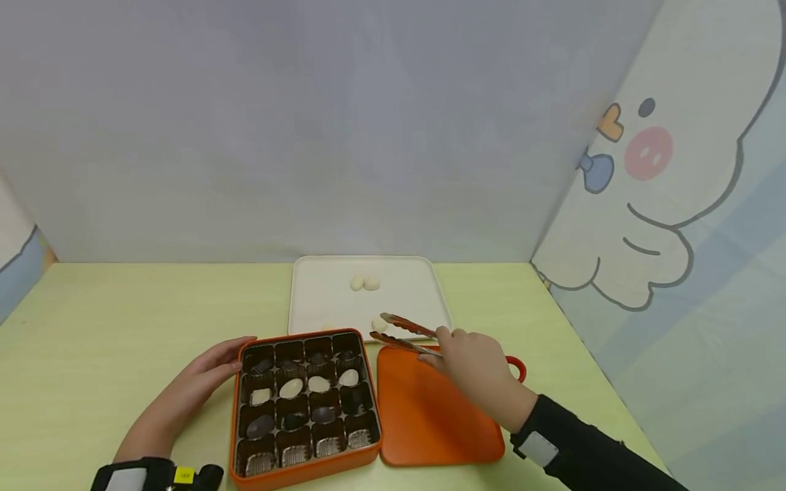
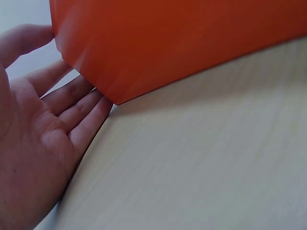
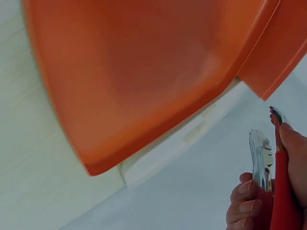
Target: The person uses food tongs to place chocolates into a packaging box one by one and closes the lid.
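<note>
An orange box (image 1: 307, 470) with a dark compartmented insert stands on the table. Several white pieces (image 1: 291, 389) lie in its second row; dark pieces (image 1: 260, 427) sit in other compartments. My left hand (image 1: 205, 378) touches the box's far left corner, its fingers fairly straight in the left wrist view. With my right hand (image 1: 475, 361) I grip metal tongs (image 1: 408, 334) with red handles (image 3: 283, 201). The tongs' tips are apart over the near edge of a white tray (image 1: 399, 300), beside a white piece (image 1: 378, 325) partly hidden by them. Two more white pieces (image 1: 365, 283) lie touching farther back.
An orange lid (image 1: 439, 416) lies flat right of the box, beneath my right forearm. The pale green-yellow table (image 1: 153, 300) ends at a grey backdrop (image 1: 307, 136). A cartoon-printed panel (image 1: 706, 239) stands along the right side.
</note>
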`<state>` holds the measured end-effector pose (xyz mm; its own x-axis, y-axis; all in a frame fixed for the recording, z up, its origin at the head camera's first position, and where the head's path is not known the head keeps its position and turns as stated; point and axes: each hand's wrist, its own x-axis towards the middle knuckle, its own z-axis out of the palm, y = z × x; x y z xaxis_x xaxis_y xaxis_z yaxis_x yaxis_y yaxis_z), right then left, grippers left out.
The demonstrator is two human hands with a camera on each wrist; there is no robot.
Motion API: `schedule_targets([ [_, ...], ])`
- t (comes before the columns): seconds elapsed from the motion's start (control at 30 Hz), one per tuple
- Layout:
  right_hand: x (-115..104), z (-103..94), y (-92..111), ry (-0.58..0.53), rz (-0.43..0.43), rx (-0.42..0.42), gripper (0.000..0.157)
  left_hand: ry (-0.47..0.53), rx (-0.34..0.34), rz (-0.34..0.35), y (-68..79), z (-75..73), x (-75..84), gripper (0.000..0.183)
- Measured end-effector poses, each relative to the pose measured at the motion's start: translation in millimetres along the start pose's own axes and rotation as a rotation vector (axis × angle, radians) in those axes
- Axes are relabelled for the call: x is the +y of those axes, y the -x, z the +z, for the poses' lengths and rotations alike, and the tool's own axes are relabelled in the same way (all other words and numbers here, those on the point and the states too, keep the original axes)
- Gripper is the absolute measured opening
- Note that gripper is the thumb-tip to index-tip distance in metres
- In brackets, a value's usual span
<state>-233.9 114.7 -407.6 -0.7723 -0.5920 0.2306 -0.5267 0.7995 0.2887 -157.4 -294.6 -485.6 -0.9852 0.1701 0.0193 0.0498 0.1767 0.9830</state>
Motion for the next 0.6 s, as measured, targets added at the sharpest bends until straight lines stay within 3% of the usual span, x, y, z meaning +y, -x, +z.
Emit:
schedule_targets([
  [0.3,7,34.8,-21,-0.063,0.077,-0.145,0.045,-0.033,-0.004,0.017,-1.4,0.0,-4.0,0.040],
  [0.6,6,44.4,-40,-0.071,0.071,-0.212,0.041,-0.031,-0.002,0.013,-2.6,-0.1,-5.5,0.041],
])
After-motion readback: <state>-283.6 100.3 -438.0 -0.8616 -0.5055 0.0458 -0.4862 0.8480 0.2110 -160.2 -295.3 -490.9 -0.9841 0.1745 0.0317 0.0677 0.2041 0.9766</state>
